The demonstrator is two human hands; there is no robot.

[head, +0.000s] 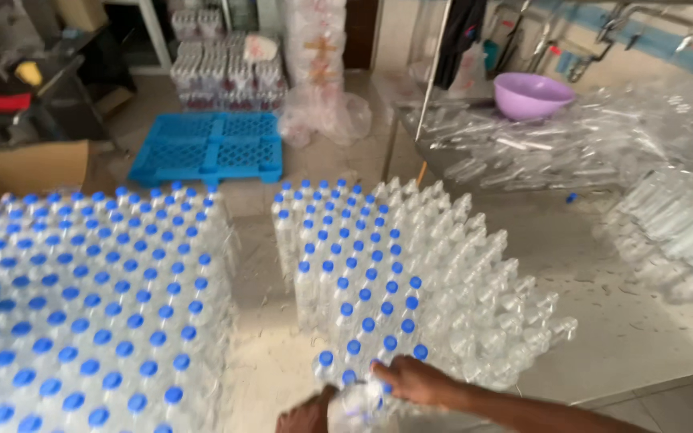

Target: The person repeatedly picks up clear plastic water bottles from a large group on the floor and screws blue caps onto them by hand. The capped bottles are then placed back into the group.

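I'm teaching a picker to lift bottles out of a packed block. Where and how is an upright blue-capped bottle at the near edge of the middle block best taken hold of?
Probably by the neck just under the blue cap, coming straight down from above. The bottles in the middle block stand upright and shoulder to shoulder, so their sides are shut in by neighbours; only caps and necks stand free. The right hand already rests at that edge.

Left hand (308, 417) cut by bottom edge; held bottle (356, 405) blurred.

My right hand (417, 380) rested on a clear bottle (356, 403) that my left hand (308, 414) touched from below. Just beyond them stood blue-capped bottles (346, 265); uncapped ones (491, 289) stood to their right.
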